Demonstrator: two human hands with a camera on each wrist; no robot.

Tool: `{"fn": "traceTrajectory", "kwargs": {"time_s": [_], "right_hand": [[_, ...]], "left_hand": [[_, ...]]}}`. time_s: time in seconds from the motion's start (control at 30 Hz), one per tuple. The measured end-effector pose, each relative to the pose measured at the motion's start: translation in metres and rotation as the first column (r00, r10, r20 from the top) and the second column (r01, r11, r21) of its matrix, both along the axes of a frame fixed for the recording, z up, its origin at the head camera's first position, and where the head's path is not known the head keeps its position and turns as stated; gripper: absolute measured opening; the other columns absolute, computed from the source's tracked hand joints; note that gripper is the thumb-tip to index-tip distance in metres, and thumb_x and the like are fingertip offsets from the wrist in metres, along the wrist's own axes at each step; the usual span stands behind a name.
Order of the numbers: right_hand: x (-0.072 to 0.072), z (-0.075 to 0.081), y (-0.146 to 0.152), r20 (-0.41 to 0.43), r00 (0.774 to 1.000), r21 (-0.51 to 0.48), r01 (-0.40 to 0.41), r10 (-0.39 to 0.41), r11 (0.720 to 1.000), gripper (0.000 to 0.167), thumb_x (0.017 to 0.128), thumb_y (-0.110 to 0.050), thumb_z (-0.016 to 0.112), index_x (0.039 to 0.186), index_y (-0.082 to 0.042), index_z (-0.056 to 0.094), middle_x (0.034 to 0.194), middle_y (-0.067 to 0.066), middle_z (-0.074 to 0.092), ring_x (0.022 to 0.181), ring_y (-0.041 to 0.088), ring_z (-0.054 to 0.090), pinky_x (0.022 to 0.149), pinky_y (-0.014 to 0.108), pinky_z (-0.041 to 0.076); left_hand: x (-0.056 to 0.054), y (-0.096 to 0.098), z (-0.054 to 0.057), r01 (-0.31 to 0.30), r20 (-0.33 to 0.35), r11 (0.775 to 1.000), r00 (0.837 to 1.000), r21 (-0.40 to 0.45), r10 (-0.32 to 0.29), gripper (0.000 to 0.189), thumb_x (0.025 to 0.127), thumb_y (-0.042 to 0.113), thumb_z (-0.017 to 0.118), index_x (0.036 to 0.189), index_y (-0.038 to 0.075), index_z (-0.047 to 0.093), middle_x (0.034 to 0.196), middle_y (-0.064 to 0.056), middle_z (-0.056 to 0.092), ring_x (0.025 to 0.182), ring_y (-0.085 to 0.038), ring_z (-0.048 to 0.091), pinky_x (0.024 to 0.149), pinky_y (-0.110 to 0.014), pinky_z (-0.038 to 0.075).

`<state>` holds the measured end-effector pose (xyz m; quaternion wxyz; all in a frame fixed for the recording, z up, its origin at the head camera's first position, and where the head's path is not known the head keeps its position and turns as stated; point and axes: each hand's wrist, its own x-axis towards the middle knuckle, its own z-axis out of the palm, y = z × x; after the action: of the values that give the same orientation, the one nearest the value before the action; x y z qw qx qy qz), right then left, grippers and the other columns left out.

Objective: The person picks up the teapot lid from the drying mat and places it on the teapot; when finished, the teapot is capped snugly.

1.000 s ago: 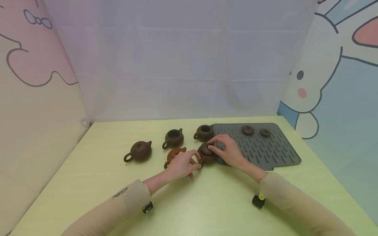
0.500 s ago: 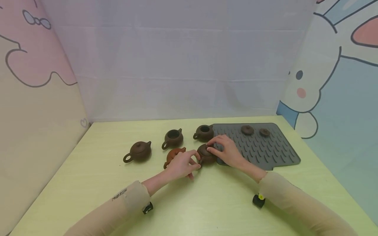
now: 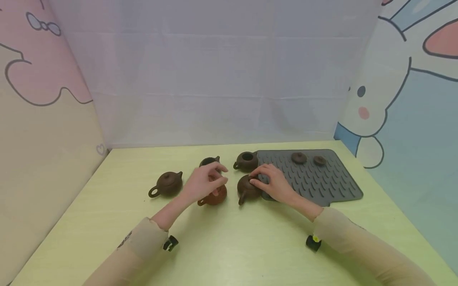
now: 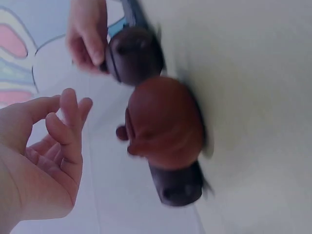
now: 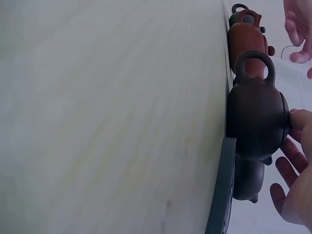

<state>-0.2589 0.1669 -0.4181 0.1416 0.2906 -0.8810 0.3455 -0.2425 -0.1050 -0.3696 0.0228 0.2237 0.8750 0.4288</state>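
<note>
My right hand pinches the top of the lid on a dark brown teapot; the lid's knob is hidden by the fingers. That teapot stands at the left edge of a grey mat, its handle towards me. My left hand hovers above a reddish-brown teapot, fingers loosely bent and holding nothing. In the left wrist view, a gap shows between this hand and the reddish teapot, whose lid is on.
Farther left stands a lidded dark teapot. Behind my left hand is a lidless teapot, partly covered. Another lidless teapot stands at the back by the mat. Two loose lids, a larger lid and a smaller lid, lie on the mat.
My left hand has left the dark teapot's handle and moved left and up, over the reddish teapot. My right hand has stayed at the lid, which appears to sit lower than before.
</note>
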Motion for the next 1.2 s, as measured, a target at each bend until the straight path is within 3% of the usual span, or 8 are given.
{"fn": "traceTrajectory", "kwargs": {"time_s": [0.1, 0.27, 0.43, 0.6, 0.73, 0.93, 1.2], "right_hand": [[0.0, -0.001, 0.0, 0.009, 1.0, 0.001, 0.004, -0.004, 1.0, 0.015, 0.09, -0.022, 0.072, 0.104, -0.016, 0.072, 0.105, 0.002, 0.069, 0.1, 0.03, 0.06, 0.088, 0.048, 0.048], [0.001, -0.001, 0.001, 0.016, 1.0, 0.007, 0.006, -0.006, 1.0, 0.014, 0.09, -0.022, 0.072, 0.104, -0.016, 0.072, 0.105, 0.002, 0.069, 0.1, 0.03, 0.06, 0.088, 0.047, 0.047], [0.0, 0.0, 0.001, 0.016, 1.0, -0.002, -0.001, 0.001, 1.0, 0.015, 0.09, -0.022, 0.072, 0.104, -0.016, 0.072, 0.106, 0.002, 0.069, 0.1, 0.031, 0.06, 0.088, 0.049, 0.048], [-0.001, 0.0, 0.001, 0.01, 1.0, 0.003, 0.0, 0.0, 1.0, 0.015, 0.09, -0.022, 0.072, 0.104, -0.016, 0.072, 0.105, 0.001, 0.069, 0.101, 0.03, 0.06, 0.088, 0.048, 0.048], [-0.001, 0.0, 0.001, 0.009, 1.0, 0.004, -0.002, 0.002, 1.0, 0.015, 0.09, -0.022, 0.072, 0.104, -0.016, 0.072, 0.105, 0.001, 0.069, 0.101, 0.03, 0.061, 0.088, 0.046, 0.047], [-0.001, 0.001, 0.0, 0.011, 1.0, -0.002, -0.006, 0.006, 1.0, 0.014, 0.09, -0.022, 0.072, 0.103, -0.015, 0.072, 0.105, 0.002, 0.069, 0.101, 0.031, 0.06, 0.088, 0.047, 0.048], [0.0, 0.003, 0.0, 0.021, 1.0, 0.006, 0.0, 0.0, 1.0, 0.015, 0.091, -0.022, 0.072, 0.104, -0.016, 0.072, 0.105, 0.002, 0.069, 0.102, 0.03, 0.06, 0.089, 0.046, 0.047]], "left_hand": [[-0.008, -0.014, 0.003, -0.072, -0.057, 0.997, 0.996, 0.019, 0.073, 0.021, 0.094, 0.024, 0.068, 0.114, 0.019, 0.065, 0.091, -0.008, 0.076, 0.056, -0.017, 0.068, 0.061, -0.031, 0.055], [-0.022, -0.036, -0.002, -0.208, -0.129, 0.978, 0.97, 0.011, 0.208, 0.024, 0.094, 0.025, 0.067, 0.116, 0.017, 0.066, 0.094, -0.007, 0.075, 0.058, -0.021, 0.069, 0.052, -0.029, 0.047], [-0.031, -0.049, -0.008, -0.286, -0.179, 0.957, 0.945, -0.04, 0.275, 0.028, 0.093, 0.028, 0.068, 0.119, 0.019, 0.066, 0.099, -0.007, 0.076, 0.062, -0.027, 0.071, 0.047, -0.026, 0.038], [-0.036, -0.056, -0.018, -0.308, -0.185, 0.945, 0.941, -0.111, 0.284, 0.034, 0.092, 0.031, 0.067, 0.124, 0.02, 0.065, 0.103, -0.006, 0.076, 0.057, -0.016, 0.069, 0.046, -0.025, 0.037], [-0.036, -0.059, -0.023, -0.315, -0.139, 0.936, 0.945, -0.159, 0.295, 0.04, 0.092, 0.033, 0.068, 0.13, 0.02, 0.062, 0.104, -0.005, 0.077, 0.056, -0.012, 0.069, 0.048, -0.026, 0.038], [-0.036, -0.061, -0.027, -0.295, -0.059, 0.935, 0.955, -0.197, 0.289, 0.043, 0.092, 0.031, 0.069, 0.133, 0.019, 0.06, 0.107, -0.009, 0.076, 0.058, -0.015, 0.072, 0.049, -0.027, 0.039], [-0.04, -0.064, -0.03, -0.271, -0.032, 0.934, 0.962, -0.232, 0.271, 0.034, 0.091, 0.022, 0.07, 0.124, 0.017, 0.067, 0.101, -0.011, 0.078, 0.058, -0.015, 0.072, 0.049, -0.026, 0.04]]}}
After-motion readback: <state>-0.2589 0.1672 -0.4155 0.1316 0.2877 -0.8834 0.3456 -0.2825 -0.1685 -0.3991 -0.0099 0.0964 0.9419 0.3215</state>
